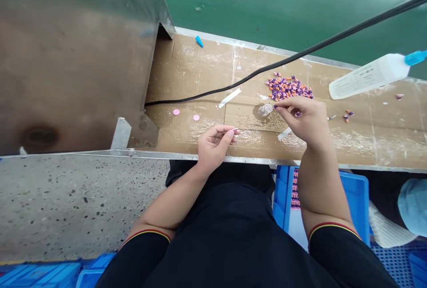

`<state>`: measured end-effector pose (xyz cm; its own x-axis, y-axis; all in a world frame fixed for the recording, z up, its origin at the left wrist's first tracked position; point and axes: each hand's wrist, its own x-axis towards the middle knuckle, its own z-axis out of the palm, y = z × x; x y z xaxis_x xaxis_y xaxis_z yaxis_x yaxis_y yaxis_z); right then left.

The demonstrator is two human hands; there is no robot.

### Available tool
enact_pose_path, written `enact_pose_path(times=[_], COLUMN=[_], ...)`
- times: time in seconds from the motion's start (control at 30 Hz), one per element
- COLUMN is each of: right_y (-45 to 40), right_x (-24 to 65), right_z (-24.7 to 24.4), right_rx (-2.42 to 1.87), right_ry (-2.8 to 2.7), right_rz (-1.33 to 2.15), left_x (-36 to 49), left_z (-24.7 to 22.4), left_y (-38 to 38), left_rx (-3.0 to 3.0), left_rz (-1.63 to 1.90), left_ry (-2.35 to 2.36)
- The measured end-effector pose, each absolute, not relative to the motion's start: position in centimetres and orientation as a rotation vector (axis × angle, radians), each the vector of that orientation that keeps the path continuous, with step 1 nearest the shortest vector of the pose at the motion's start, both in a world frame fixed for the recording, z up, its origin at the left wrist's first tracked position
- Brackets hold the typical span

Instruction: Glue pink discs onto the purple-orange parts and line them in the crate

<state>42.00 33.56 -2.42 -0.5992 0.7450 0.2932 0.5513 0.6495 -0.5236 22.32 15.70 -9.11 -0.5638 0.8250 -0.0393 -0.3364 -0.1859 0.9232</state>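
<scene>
My left hand [216,143] is closed in a pinch near the front edge of the bench, holding a small pink disc [235,129] seen nearly edge-on. Between the thumb and forefinger of my right hand [305,116] is a small purple piece [275,107], mostly covered by the fingertips. Just left of that piece stands a small clear container [265,110]; whether the two touch, I cannot tell. Behind my right hand lies a heap of small purple and orange pieces [288,87]. Two more pink discs [196,118] lie flat to the left.
A black cable [240,84] runs across the cardboard-covered bench [190,74]. At the right lies a white bottle with a blue tip [370,76]. A metal cabinet [80,56] bounds the left. A blue cap [199,41] lies at the back; a blue crate [356,190] stands below my right arm.
</scene>
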Motion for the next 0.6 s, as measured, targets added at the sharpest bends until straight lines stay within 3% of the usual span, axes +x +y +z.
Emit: enact_pose_path(times=[0.6], right_y=[33.9], right_x=[40.6], right_z=[-3.8], right_rx=[-0.944], right_ry=[-2.574], right_rz=[0.19], left_x=[22.6], left_z=[-9.5], left_y=[15.8], left_rx=[0.632], left_rz=[1.896], left_ry=[1.244])
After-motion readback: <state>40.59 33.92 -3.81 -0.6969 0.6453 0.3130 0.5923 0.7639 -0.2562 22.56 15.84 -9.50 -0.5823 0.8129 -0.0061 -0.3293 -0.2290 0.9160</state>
